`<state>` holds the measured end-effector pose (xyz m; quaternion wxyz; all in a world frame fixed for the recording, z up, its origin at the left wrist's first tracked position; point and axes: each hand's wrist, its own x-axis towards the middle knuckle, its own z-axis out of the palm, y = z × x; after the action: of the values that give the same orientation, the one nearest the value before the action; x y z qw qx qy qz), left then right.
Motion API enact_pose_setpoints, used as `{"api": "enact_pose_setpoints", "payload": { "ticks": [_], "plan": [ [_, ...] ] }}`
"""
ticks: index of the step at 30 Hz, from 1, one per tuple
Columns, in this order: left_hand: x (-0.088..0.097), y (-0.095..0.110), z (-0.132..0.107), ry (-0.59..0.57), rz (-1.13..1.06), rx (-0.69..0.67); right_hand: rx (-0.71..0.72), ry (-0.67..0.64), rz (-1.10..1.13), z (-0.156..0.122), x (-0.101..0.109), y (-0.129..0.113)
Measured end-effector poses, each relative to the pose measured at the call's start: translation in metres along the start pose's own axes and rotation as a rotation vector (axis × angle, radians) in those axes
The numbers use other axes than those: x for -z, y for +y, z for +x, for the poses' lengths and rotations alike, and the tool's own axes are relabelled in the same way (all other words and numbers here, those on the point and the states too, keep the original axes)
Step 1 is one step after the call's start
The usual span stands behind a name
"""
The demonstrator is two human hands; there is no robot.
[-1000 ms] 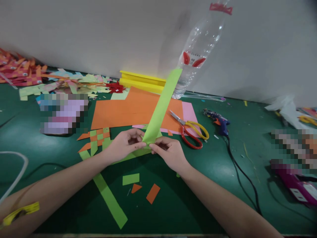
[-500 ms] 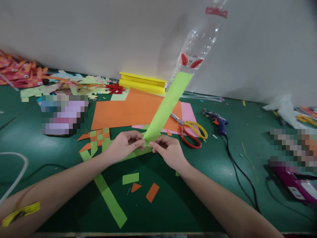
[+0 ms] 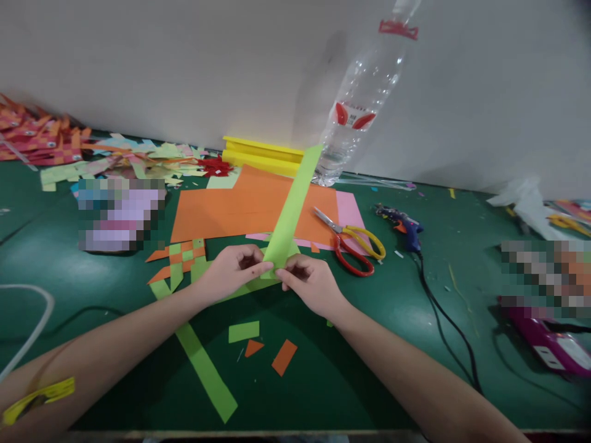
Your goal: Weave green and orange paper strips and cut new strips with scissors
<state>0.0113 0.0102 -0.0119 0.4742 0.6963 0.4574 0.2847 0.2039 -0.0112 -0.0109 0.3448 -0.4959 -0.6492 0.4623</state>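
Between my two hands a light green paper strip (image 3: 292,212) stands up on a slant, its upper end leaning right. The fingers of my left hand (image 3: 237,269) pinch its lower left edge, and my right hand (image 3: 310,283) pinches the lower right side. Some fingertips are hidden behind the paper. Left of my left hand lies a woven orange and green paper piece (image 3: 187,254) with pointed ends. Another green strip (image 3: 206,372) passes under my left forearm towards the table's front edge. Scissors (image 3: 346,237) with one red and one yellow handle rest to the right, partly on orange paper.
Orange sheets (image 3: 221,212) lie behind my hands. Further back stand a yellow folded piece (image 3: 263,154) and a clear plastic bottle (image 3: 357,92). A glue gun (image 3: 406,227) with a black cord lies right. Paper scraps (image 3: 244,332) lie in front; a blurred phone-like object (image 3: 124,215) is left.
The strip's upper end has swung left and its face has turned partly away, so it looks narrower. My right hand has shifted slightly down and left.
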Motion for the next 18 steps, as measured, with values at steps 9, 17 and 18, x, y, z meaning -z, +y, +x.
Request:
{"api": "enact_pose_setpoints", "payload": {
  "ticks": [9, 17, 18],
  "plan": [
    [0.001, -0.003, 0.002, -0.022, -0.334, 0.050, 0.060, -0.085, -0.051, 0.000, -0.002, 0.003],
    [-0.002, -0.015, 0.004, 0.158, -0.517, 0.072, 0.135, -0.133, -0.156, -0.003, -0.002, 0.002],
    [-0.002, -0.016, 0.005, 0.173, -0.533, 0.076, 0.142, -0.131, -0.159, -0.003, -0.002, 0.002]
  ]
}}
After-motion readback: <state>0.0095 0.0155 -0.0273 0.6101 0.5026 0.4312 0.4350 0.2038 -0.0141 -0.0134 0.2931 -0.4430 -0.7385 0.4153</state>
